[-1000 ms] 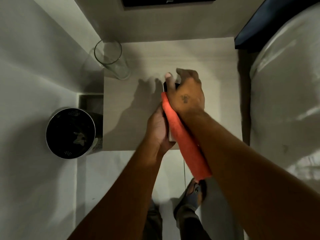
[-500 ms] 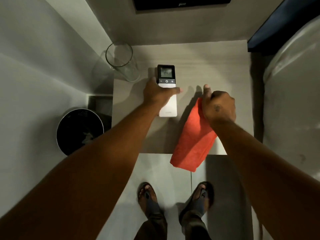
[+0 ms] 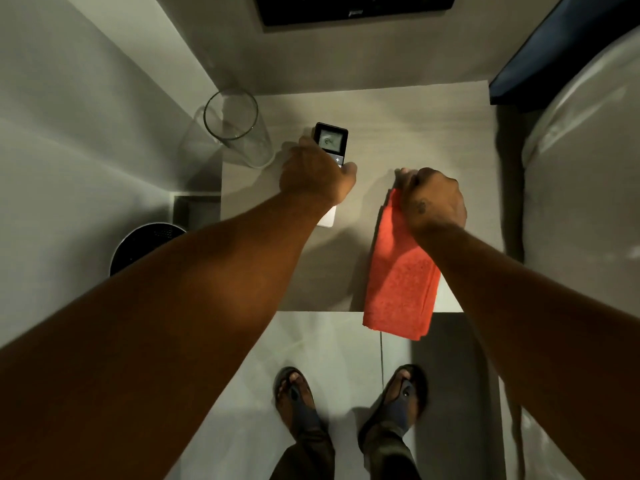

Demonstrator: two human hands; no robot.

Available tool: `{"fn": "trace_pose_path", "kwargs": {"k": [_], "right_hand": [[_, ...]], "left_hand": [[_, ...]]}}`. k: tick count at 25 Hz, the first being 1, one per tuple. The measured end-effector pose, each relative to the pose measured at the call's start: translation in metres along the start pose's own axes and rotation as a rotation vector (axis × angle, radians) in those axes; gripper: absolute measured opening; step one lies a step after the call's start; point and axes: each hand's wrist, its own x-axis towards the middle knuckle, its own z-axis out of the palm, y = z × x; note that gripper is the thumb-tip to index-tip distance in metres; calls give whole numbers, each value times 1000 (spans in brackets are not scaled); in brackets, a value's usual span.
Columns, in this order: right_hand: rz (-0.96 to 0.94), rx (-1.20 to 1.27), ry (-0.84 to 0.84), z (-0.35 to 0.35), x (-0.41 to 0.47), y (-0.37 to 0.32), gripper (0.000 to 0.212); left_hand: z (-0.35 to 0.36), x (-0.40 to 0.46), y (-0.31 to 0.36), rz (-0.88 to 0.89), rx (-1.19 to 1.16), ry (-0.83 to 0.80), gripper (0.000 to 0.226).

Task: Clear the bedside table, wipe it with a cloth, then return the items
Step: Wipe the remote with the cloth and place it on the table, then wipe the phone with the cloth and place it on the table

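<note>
From my head view, my left hand (image 3: 317,171) lies curled over the remote (image 3: 330,157), whose long axis runs away from me on the surface (image 3: 415,133). My right hand (image 3: 433,199) pinches the red cloth (image 3: 398,289) just right of it, its tail draping over the near edge.

Only thing I can actually read is a white "+" on a button of the remote (image 3: 330,147) under my left hand (image 3: 317,174). Its little screen shows something, but it's too blurry.

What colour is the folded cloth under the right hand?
The folded terry cloth is orange-red, plain with no pattern; the head view, the only one, shows it clearly.
</note>
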Motion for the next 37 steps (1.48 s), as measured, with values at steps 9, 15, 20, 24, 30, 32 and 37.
{"fn": "trace_pose_path", "kwargs": {"k": [9,15,20,24,30,32,37], "right_hand": [[-174,-63,-3,-33,-2,12,38],[-265,288,392,-160,-62,69,24],[111,233,706,-293,-105,223,32],[480,-17,405,-350,-108,326,57],[485,128,259,-370,-85,376,64],[516,273,313,-361,-89,374,67],[503,729,426,-339,-123,313,63]], "left_hand": [[-3,-9,9,-94,151,-22,87],[-6,-122,107,342,-16,136,74],[26,-270,278,829,-629,-290,49],[69,-331,390,451,-717,-953,45],[111,-340,426,343,-749,-957,24],[112,-342,423,387,-702,-910,41],[79,-350,410,375,-822,-992,28]]}}
